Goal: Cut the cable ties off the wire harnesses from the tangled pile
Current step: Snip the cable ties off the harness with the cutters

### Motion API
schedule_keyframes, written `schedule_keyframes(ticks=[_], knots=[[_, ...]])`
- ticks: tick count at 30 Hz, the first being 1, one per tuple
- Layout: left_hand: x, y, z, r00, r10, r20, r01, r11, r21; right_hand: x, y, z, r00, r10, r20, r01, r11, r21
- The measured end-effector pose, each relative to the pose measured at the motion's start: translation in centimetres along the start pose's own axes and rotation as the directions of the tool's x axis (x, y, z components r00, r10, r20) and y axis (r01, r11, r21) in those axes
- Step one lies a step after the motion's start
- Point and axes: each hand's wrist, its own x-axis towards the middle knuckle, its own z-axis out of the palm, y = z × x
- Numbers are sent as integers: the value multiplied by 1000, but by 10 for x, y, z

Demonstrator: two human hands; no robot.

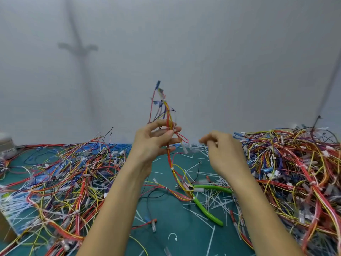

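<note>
my left hand point(153, 143) is raised above the surface point(171, 228), its fingers and thumb curled round a wire harness point(168, 115) of red, yellow and blue wires. the harness stands nearly upright in that grip: its connector ends fan out above my fingers against the pale wall point(203, 52), and its lower part trails down to the surface, with a white cable tie point(172, 168) on it below my hand.

my right hand point(221, 150) hangs just beside the left, apart from the harness, fingers bent inward. it is blurred, and i cannot tell whether it pinches anything.

the green-handled cutters point(208, 214) lie on the surface under the harness's lower end, in neither hand. cut white tie pieces point(217, 202) are strewn around them.

a spread tangle of harnesses point(64, 172) covers the surface to my left, and a higher heap of harnesses point(295, 163) sits to my right. a pale round object point(6, 145) stands at the far left edge.
</note>
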Motion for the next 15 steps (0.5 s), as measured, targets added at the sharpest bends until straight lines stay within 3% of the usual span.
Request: schedule_keyframes(ticks=[2, 5, 10, 13, 15], knots=[[-3, 0, 7, 998, 40, 53, -44, 996, 71, 1, -8, -6, 994, 8, -106, 25, 954, 300], [-7, -1, 21, 987, 121, 108, -143, 964, 223, -1, -21, -7, 1000, -12, 20, -2, 799, 601], [-13, 2, 30, 909, 323, 261, -412, 788, 458, -3, -26, -7, 996, 14, -91, 54, 719, 693], [-16, 12, 20, 902, 304, 307, -423, 765, 486, -2, -25, -17, 999, 10, -35, 22, 599, 800], [-16, 18, 13, 903, 351, 248, -428, 788, 443, -2, -25, -24, 999, -33, 9, 10, 522, 853]])
